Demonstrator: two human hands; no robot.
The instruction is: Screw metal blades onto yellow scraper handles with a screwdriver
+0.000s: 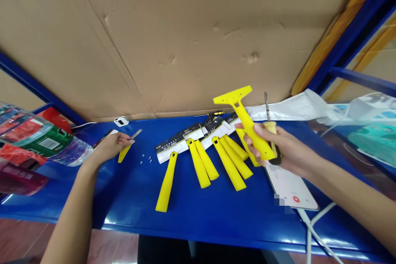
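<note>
My right hand (287, 148) holds a yellow scraper body (244, 117), its wide head up and tilted left. The same hand also grips a screwdriver (269, 128), shaft pointing upward. On the left, my left hand (113, 146) is low over the table, fingers closed where a thin metal blade (136, 134) and a flat yellow plate (124, 154) meet; which of them it grips is hidden. Small screws and nuts (150, 159) lie right of that hand. Between the hands, several yellow scrapers (167, 181) rest with their heads under printed black-and-white cards (175, 144).
The blue table (198, 214) backs onto cardboard (185, 41). A large plastic bottle (46, 140) stands at left, a white device (121, 121) behind. A phone (292, 187) with white cables (318, 231) lies under my right forearm. A small yellow-black screwdriver (216, 113) lies at the back.
</note>
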